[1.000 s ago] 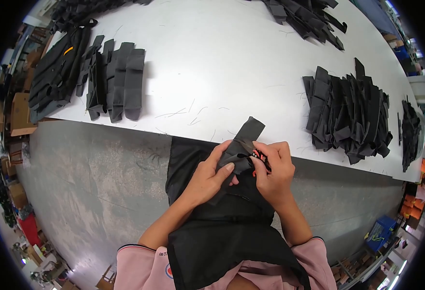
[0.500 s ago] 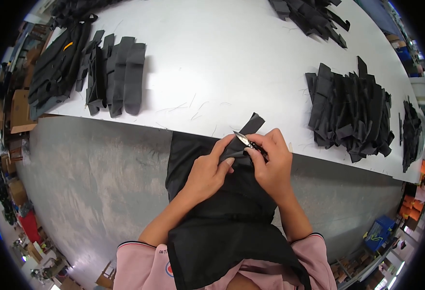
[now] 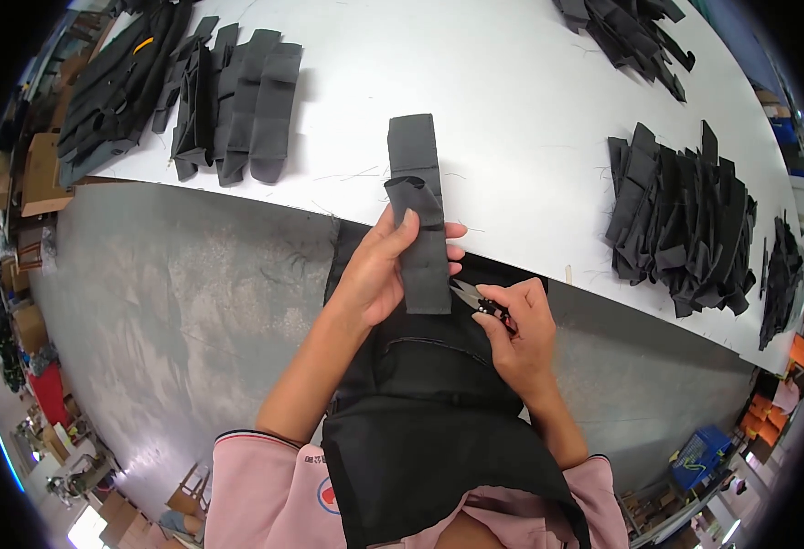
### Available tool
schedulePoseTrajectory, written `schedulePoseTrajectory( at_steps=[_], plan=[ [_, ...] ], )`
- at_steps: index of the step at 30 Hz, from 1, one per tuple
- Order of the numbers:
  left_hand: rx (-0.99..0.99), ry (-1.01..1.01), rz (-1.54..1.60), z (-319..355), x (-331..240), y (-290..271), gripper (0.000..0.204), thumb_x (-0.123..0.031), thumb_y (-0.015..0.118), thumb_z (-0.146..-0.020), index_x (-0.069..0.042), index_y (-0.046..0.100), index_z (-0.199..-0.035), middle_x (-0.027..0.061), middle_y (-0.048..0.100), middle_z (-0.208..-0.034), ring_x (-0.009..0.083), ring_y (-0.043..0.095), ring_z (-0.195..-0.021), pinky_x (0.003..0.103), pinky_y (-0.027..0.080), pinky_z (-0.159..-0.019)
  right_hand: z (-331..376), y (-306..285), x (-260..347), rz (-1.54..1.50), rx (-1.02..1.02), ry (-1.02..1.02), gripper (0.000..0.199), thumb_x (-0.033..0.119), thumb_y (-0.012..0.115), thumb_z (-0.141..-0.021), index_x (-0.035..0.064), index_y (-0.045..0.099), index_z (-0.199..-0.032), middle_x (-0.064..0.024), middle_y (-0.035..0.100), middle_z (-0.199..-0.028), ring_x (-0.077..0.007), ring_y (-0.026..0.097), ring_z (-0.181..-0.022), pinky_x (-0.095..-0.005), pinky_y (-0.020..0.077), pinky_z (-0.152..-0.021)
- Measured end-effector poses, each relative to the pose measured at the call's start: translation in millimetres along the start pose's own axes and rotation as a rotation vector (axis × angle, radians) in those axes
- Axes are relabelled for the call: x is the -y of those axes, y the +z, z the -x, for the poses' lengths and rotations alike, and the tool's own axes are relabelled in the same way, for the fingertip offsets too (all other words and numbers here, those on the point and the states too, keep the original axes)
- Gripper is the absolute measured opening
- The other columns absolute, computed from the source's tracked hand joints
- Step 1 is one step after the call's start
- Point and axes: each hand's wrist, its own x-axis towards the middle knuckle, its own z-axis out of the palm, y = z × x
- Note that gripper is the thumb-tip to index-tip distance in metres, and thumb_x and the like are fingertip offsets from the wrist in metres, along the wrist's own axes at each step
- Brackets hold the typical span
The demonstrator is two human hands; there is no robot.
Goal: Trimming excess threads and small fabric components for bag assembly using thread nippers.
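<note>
The fabric strip (image 3: 428,265) has shifted upward mid-frame; left hand (image 3: 376,267) pinches it, right hand (image 3: 523,331) grips thread snips (image 3: 467,294): keep blades clear.

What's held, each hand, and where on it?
Left hand: dark fabric strip, gripped around its middle, thumb in front, fingers behind. Right hand: small scissors, by the handle end, blades clear.

From here, the right hand (image 3: 527,337) hides much of the snips (image 3: 471,298) from me. The black strip (image 3: 428,270) covers part of the left hand (image 3: 376,267), and my upper edge crops the far-right black pile (image 3: 623,35).
</note>
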Motion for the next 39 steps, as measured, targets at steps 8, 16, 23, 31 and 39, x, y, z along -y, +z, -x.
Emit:
schedulePoseTrajectory(
  at_steps=[8, 16, 23, 31, 39],
  plan=[
    [-0.030, 0.020, 0.026, -0.2, -2.7, -1.2, 0.032, -0.030, 0.042, -0.098, -0.006, 0.040, -0.120, 0.0187, 0.059, -0.111, 0.0249, 0.063, -0.091, 0.043, 0.056, -0.079, 1.0, -4.2, 8.2, 0.041, 0.051, -0.078, 0.030, -0.002, 0.070, -0.070, 0.0050, 0.064, -0.099, -0.0089, 0.050, -0.076, -0.0216, 0.054, -0.063, -0.0292, 0.0460, -0.056],
    [-0.135, -0.022, 0.015, -5.3, -8.0, -1.6, 0.033, -0.031, 0.045, -0.097, -0.006, 0.039, -0.118, 0.0162, 0.060, -0.106, 0.0214, 0.061, -0.088, 0.038, 0.055, -0.074, 9.1, -3.3, 6.0, 0.184, 0.110, -0.168, 0.033, 0.000, 0.071, -0.068, 0.0053, 0.062, -0.099, -0.0083, 0.051, -0.078, -0.0242, 0.055, -0.065, -0.0309, 0.0485, -0.060],
    [-0.145, -0.016, 0.029, -7.8, -8.1, 1.0, 0.033, -0.031, 0.047, -0.097, -0.009, 0.041, -0.119, 0.0160, 0.060, -0.106, 0.0224, 0.063, -0.087, 0.040, 0.056, -0.073, 3.3, 4.2, 4.3, 0.196, 0.079, -0.220, 0.033, 0.001, 0.070, -0.069, 0.0055, 0.061, -0.100, -0.0074, 0.049, -0.079, -0.0234, 0.054, -0.064, -0.0316, 0.0442, -0.055],
    [-0.129, -0.039, 0.022, -7.4, -7.4, 4.2, 0.032, -0.031, 0.045, -0.098, -0.007, 0.039, -0.119, 0.0158, 0.060, -0.105, 0.0217, 0.061, -0.088, 0.039, 0.055, -0.073, 5.4, 7.7, 7.3, 0.213, 0.120, -0.112, 0.031, 0.000, 0.070, -0.069, 0.0062, 0.063, -0.099, -0.0068, 0.050, -0.077, -0.0211, 0.052, -0.059, -0.0299, 0.0440, -0.053],
    [-0.146, -0.046, 0.052, -9.5, -5.8, -0.4, 0.032, -0.031, 0.046, -0.097, -0.010, 0.041, -0.121, 0.0169, 0.060, -0.107, 0.0230, 0.063, -0.088, 0.041, 0.056, -0.073, 11.5, 1.6, 3.6, 0.212, 0.038, -0.190, 0.030, 0.002, 0.071, -0.069, 0.0060, 0.063, -0.098, -0.0057, 0.050, -0.076, -0.0216, 0.053, -0.059, -0.0289, 0.0470, -0.057]
  ],
)
